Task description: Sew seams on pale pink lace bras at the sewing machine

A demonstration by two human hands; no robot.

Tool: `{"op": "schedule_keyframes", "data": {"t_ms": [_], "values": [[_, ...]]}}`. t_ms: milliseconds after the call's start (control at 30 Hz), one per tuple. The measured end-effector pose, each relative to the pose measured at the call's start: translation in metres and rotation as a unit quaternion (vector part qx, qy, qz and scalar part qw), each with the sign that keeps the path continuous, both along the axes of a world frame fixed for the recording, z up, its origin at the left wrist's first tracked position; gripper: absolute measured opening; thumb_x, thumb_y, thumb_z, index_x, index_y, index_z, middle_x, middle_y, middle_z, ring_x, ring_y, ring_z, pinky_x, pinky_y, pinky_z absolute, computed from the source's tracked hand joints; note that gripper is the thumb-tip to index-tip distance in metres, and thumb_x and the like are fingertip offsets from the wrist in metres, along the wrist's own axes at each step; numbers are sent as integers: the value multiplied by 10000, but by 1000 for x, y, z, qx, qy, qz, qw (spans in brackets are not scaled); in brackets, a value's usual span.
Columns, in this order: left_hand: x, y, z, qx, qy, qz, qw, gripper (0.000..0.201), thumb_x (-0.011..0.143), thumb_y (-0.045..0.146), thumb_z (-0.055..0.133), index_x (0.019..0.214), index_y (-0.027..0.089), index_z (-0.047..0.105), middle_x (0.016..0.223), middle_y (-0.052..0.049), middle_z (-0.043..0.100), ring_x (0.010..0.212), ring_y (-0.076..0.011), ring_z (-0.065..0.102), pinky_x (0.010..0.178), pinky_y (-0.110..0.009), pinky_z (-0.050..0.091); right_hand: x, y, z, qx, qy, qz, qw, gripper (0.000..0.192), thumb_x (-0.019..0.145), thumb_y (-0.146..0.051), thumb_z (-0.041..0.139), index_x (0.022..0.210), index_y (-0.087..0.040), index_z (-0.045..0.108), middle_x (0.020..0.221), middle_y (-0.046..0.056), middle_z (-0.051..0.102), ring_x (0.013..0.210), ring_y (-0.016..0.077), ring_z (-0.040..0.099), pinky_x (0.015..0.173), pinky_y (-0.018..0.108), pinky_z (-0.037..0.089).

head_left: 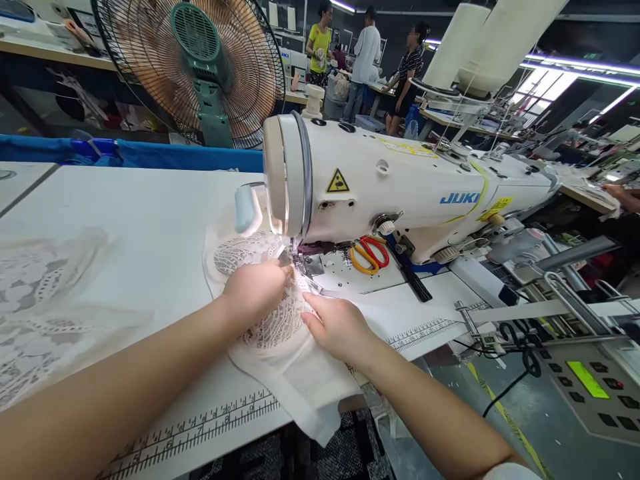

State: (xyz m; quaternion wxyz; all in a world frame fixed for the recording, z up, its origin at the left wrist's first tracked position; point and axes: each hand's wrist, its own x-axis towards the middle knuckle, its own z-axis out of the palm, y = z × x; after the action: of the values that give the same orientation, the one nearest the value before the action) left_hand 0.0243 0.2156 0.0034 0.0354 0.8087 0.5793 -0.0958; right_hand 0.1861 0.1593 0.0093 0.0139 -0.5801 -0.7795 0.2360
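Note:
A white lace garment piece (280,327) lies under the needle area of a JUKI sewing machine (345,180) and hangs over the table's front edge. My left hand (257,293) is closed at the fabric just left of the presser foot; its fingertips are partly hidden. My right hand (337,327) pinches the fabric's right side between thumb and forefinger, a little nearer to me. Right of the needle, red-and-orange-handled scissors (369,255) rest on the machine bed. A white strip (525,311) runs through a metal guide at the right.
More white lace pieces (45,300) lie on the table's left. A large fan (200,73) stands behind the table. Thread cones (455,47) rise above the machine. A control box (590,387) with a green display sits at the lower right. Several people work in the background.

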Motion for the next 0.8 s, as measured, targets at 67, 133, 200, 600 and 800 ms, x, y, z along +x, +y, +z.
{"op": "schedule_keyframes", "data": {"t_ms": [67, 133, 200, 600, 800], "values": [[-1, 2, 2, 2, 0, -3, 1000, 516, 806, 121, 406, 1282, 179, 596, 1003, -158, 646, 685, -303, 660, 474, -336, 381, -2, 3, 0, 6, -12, 4, 1000, 438, 934, -324, 389, 1319, -181, 539, 1070, 101, 717, 996, 259, 652, 752, 326, 461], [-1, 5, 4, 9, -2, -8, 1000, 512, 827, 120, 382, 1292, 183, 586, 1012, -158, 641, 678, -286, 655, 481, -331, 385, -3, 7, 1, 13, -21, 8, 1000, 438, 933, -324, 387, 1318, -179, 538, 1044, 100, 719, 982, 256, 651, 745, 325, 458], [-1, 7, 6, 14, -4, -10, 1000, 490, 840, 128, 366, 1263, 178, 609, 1013, -156, 639, 678, -282, 649, 486, -334, 392, -5, 10, 1, 19, -29, 12, 999, 441, 933, -329, 386, 1322, -180, 532, 1020, 94, 720, 971, 251, 649, 734, 321, 453], [-37, -29, -1, 105, -87, -149, 979, 451, 883, 426, 369, 1103, 188, 683, 1428, -152, 481, 1343, -391, 366, 1076, -654, 245, 26, -21, 0, 90, -75, 118, 986, 394, 891, -146, 438, 1248, -228, 584, 941, 70, 605, 838, 203, 534, 590, 277, 322], [-41, -35, -5, -45, -19, -51, 998, 1019, 653, 744, 546, 1450, 134, 372, 1588, -141, 131, 1423, -479, 89, 1003, -770, 228, 28, -20, -5, 93, -94, 140, 981, 466, 850, -74, 463, 1281, -224, 556, 945, 77, 575, 825, 190, 484, 607, 277, 300]]}}
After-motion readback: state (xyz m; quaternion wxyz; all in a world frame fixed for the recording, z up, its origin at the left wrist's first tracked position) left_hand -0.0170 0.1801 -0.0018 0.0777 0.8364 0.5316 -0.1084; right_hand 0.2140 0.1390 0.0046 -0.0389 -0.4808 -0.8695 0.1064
